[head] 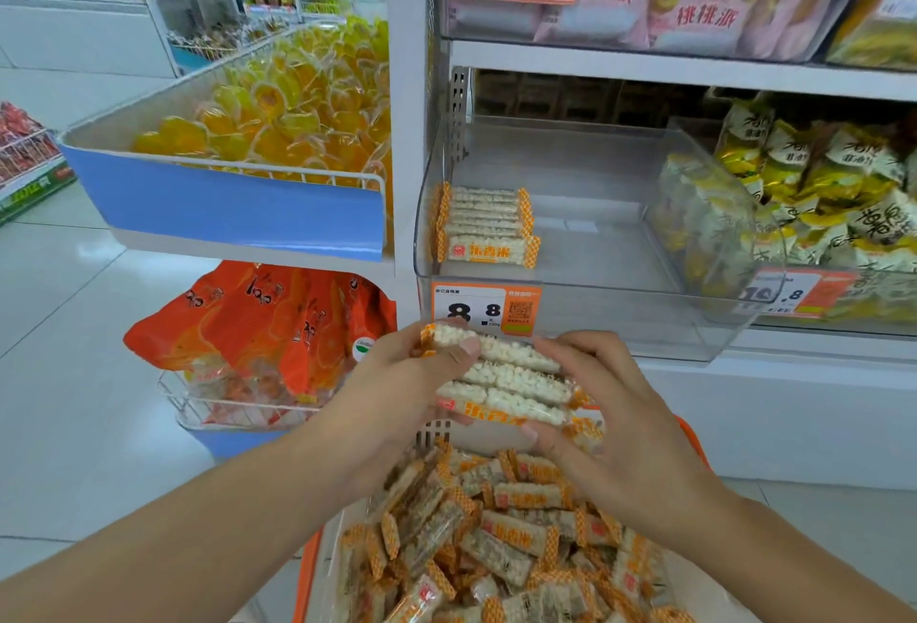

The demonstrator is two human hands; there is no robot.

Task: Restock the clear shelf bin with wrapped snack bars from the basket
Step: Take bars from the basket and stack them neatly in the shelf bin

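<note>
Between both hands I hold a small bundle of wrapped snack bars (511, 379), white puffed rice in clear wrappers with orange checked ends. My left hand (397, 384) grips the bundle's left end, thumb on top. My right hand (610, 404) grips its right end, fingers curled round it. The bundle hangs above the orange basket (310, 568), which is full of several loose bars (501, 548). The clear shelf bin (595, 320) stands just beyond, with a neat stack of bars (489, 225) in its left front corner and bare floor elsewhere.
An orange 8.8 price tag (484, 307) sits on the bin's front. A neighbouring clear bin (774, 275) of yellow-white snack packs stands to the right. Left are a blue-fronted tray of yellow jelly cups (238, 205) and orange bags (278, 320) in a wire basket.
</note>
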